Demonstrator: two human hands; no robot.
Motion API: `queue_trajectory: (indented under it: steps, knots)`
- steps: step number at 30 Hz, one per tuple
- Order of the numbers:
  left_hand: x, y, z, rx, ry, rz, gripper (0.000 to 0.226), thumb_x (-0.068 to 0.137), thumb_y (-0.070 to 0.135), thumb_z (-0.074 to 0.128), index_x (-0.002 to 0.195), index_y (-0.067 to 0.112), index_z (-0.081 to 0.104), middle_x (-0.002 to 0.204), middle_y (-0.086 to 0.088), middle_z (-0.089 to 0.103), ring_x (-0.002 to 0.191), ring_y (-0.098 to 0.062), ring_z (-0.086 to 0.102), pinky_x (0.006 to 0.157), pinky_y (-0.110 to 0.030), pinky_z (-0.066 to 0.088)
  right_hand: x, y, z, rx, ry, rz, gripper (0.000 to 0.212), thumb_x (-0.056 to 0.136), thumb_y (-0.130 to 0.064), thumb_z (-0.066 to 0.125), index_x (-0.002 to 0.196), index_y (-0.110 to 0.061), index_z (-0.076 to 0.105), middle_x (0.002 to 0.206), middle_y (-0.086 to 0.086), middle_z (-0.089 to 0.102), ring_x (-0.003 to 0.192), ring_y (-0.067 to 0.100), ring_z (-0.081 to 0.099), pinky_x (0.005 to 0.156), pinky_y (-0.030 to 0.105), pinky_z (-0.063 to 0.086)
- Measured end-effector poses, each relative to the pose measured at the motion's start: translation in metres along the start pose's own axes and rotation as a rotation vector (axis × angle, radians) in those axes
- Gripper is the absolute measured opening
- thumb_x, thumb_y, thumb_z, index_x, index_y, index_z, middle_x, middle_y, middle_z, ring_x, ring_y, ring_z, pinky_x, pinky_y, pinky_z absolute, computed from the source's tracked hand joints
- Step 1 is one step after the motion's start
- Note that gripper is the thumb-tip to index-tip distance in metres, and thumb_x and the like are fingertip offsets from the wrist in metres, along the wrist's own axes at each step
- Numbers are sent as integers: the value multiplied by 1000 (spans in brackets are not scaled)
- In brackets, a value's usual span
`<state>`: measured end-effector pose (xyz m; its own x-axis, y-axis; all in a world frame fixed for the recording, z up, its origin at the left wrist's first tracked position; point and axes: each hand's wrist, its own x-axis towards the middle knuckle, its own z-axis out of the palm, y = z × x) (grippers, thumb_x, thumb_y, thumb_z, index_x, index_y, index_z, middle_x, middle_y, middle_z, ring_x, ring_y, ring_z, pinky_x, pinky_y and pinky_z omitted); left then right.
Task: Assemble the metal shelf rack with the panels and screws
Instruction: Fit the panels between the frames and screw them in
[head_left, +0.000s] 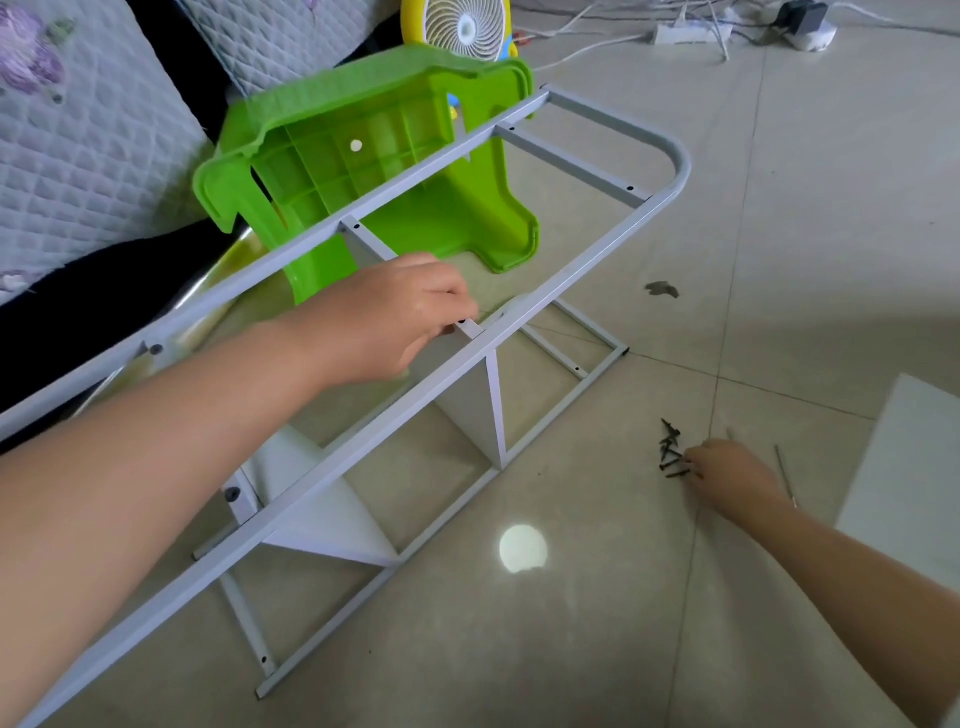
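**Shelf rack (571, 270) lying on its side, one joint awaiting a screw**

Left hand (400, 317) is gripping the end of a crossbar (470, 328), its fingers curling over the bar right beside an open screw hole. In my judgement it is holding bar and rail in line so that a screw can go in.

Right hand (727, 475) is resting with bent fingers on the small pile of dark screws (672, 452). Whether it is already pinching one, I cannot tell.

The rack is lying lengthwise across the tiled floor (571, 623), its upper side frame facing up, which is putting the screw holes within easy reach. A fitted panel (472, 410) is standing on edge between the two side frames below the gripped joint.

A spare panel (909, 467) is lying flat at the right, near the screws. An overturned green stool (363, 156) is sitting behind the frame, possibly propping it.
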<state>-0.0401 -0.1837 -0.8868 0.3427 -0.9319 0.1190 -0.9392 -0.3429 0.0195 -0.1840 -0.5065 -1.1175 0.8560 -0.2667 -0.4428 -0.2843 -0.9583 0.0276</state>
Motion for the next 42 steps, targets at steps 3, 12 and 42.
queue_trajectory:
  steps: [3,12,42]
  knots:
    - [2,3,-4,-3,-47,-12,32,76,10,34,83,3,65,77,-10,60,68,-26,57,61,-23,41,1,-10,3,-3,-15,-13,29,94,-19,41,119,-16,56,117,5,52,113,20,50,85,27,43]
    - [1,2,-8,-37,-41,-59,22,76,12,49,83,1,67,76,-12,65,67,-27,64,61,-32,51,-1,-33,-9,-39,-51,-5,33,97,-10,29,125,-9,46,126,9,49,114,23,51,88,28,41]
    - [11,1,-14,-62,-180,-393,27,91,9,51,114,10,64,113,-12,60,110,-25,50,88,-34,38,-40,-154,-255,910,734,-683,17,70,1,55,79,3,69,72,-1,57,63,25,67,66,35,54]
